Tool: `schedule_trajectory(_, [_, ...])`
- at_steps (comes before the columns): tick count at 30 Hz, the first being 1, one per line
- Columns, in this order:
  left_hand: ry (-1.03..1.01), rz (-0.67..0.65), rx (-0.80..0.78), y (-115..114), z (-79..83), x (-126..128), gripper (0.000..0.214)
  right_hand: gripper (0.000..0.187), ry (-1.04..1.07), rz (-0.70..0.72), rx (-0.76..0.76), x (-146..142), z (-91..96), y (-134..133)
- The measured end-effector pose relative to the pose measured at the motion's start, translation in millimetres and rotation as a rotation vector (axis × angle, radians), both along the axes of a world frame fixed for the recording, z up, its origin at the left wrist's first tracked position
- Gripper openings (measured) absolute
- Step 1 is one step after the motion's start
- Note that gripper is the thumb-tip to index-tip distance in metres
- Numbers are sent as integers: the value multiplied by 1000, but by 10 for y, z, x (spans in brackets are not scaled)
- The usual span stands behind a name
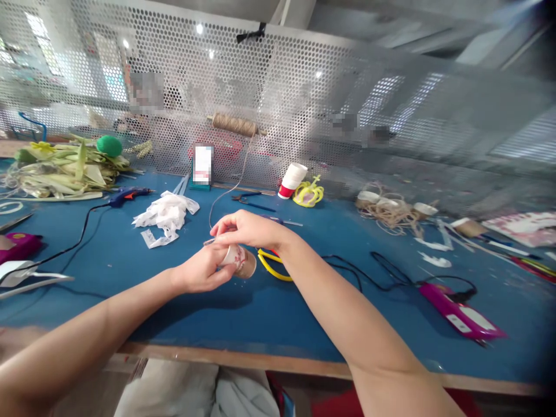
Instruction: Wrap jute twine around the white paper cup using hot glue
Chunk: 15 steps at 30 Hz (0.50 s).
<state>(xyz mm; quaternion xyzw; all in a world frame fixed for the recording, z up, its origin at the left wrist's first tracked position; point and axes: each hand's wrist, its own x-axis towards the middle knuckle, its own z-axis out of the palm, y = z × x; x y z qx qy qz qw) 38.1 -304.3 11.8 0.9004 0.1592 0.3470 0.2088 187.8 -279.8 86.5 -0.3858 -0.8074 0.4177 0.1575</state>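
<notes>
In the middle of the frame, the left hand [206, 270] grips a paper cup [240, 260] that looks part wrapped, its white side left bare, while the right hand's [243, 229] fingers seem to pinch the twine [211, 212].

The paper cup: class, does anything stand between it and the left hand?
Nothing visible does: the left hand holds the paper cup directly. The right hand is close above; whether it touches the cup cannot be told. The yellow loop lies to the right of the cup, outside that grip.
</notes>
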Motion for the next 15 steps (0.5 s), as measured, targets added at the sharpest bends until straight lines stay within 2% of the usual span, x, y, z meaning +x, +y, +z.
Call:
schedule_trajectory(3, [-61,50,-188,-5,-22,-16,18,12,278,-234,-32,91,-58,-38])
schedule_trajectory(6, [-164,44,-517,-8,-50,-10,30,16,559,-421,-63,222,-63,-121])
schedule_trajectory(10, [-287,25,-853,-26,-49,25,46,25,680,-478,-157,317,5,-286])
schedule_trajectory(12, [-312,53,-948,-36,-32,38,50,28,706,-484,-129,324,29,-354])
schedule_trajectory(15, [-334,74,-1011,-46,-17,48,51,28,726,-502,-44,316,17,-385])
